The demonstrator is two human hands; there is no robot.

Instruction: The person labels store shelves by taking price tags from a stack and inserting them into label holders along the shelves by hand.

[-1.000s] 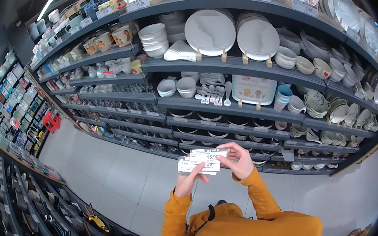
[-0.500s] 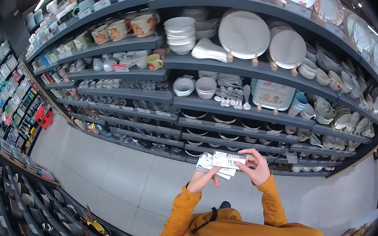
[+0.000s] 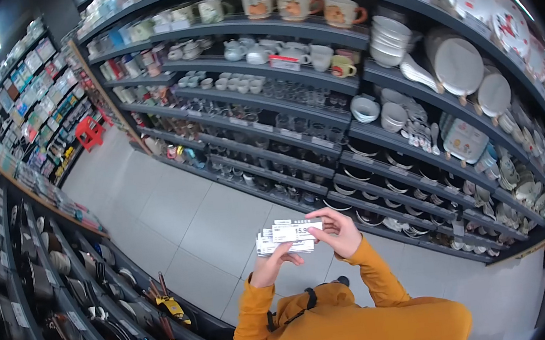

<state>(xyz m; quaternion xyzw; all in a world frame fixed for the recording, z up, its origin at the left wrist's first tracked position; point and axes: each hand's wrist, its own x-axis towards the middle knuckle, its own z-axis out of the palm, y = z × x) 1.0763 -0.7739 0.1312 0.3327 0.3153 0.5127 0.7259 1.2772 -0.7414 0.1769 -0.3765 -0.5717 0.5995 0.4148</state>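
My left hand (image 3: 271, 265) is closed on a fanned stack of white price tags (image 3: 266, 245), with the thumb laid over their lower edge. Between the thumb and fingers of my right hand (image 3: 337, 231) is the right end of one price tag (image 3: 291, 231), printed with a large price that begins 15.9. That tag lies over the stack, overlapping it. Both hands are in front of my body, above the tiled floor. Most of the stack's back side is hidden by the top tag and my left hand.
Ahead runs a long dark shelf unit (image 3: 267, 124) with mugs (image 3: 258, 5), glasses, bowls and white plates (image 3: 459, 67). At my left is a low rack with pans and yellow-packed tools (image 3: 173, 309). A red stool (image 3: 89, 133) stands at the aisle's far end.
My view has turned left, so the shelves have shifted right. The hands have moved slightly left in view, and both still grip the tags.
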